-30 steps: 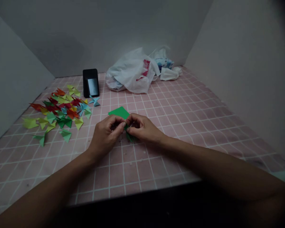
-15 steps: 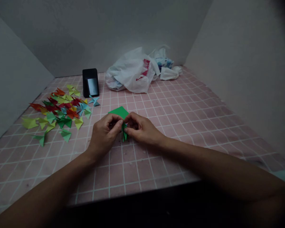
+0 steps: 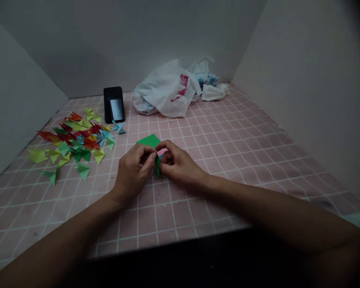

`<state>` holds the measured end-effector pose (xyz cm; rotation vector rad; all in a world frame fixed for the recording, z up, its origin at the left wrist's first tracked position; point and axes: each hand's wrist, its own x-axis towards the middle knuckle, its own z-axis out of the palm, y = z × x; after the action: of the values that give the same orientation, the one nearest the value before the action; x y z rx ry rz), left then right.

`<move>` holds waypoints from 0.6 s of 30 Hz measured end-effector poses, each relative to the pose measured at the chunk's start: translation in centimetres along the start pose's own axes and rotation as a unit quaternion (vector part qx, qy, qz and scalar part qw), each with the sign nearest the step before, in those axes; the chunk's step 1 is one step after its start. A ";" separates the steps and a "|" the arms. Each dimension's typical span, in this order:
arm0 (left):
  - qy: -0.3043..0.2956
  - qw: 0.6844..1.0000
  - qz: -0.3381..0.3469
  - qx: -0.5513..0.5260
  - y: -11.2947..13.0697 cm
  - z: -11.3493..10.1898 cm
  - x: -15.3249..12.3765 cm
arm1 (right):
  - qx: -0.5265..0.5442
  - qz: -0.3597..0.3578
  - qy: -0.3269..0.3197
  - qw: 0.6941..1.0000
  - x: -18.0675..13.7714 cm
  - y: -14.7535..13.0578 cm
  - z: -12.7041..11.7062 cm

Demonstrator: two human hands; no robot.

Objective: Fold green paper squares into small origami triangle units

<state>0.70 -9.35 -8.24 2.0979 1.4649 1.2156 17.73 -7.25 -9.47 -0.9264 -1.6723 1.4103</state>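
Observation:
My left hand [image 3: 135, 170] and my right hand [image 3: 177, 163] meet at the middle of the pink checked table [image 3: 228, 148]. Together they pinch a small folded green paper piece [image 3: 157, 165], whose tip pokes down between the fingertips. Most of it is hidden by my fingers. Just behind my hands a flat green paper sheet [image 3: 148, 141] lies on the table, with a bit of pink paper showing at its right edge.
A heap of folded paper pieces [image 3: 75, 140] in red, green, yellow and blue lies at the left. A black phone on a stand [image 3: 114, 105] and white plastic bags [image 3: 171, 90] sit at the back. Grey walls close in three sides.
The green piece has been turned between my fingers: its tip moved from right of the fingertips to pointing down between them. My hands stayed in place.

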 end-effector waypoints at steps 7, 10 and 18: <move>0.005 1.000 -0.027 -0.007 -0.5 -0.1 0.1 | 0.049 0.033 0.022 0.998 0.5 0.3 -0.5; 0.006 0.999 -0.036 0.000 -0.4 -0.2 0.2 | 0.035 0.025 0.024 0.999 0.6 0.1 -0.7; -0.005 1.000 -0.018 0.014 0.2 0.0 0.0 | -0.182 -0.025 0.033 0.983 -0.4 -0.9 -0.2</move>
<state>0.79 -9.42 -8.06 2.0829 1.5182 1.1768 17.97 -7.62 -8.61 -1.1088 -1.9243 1.0464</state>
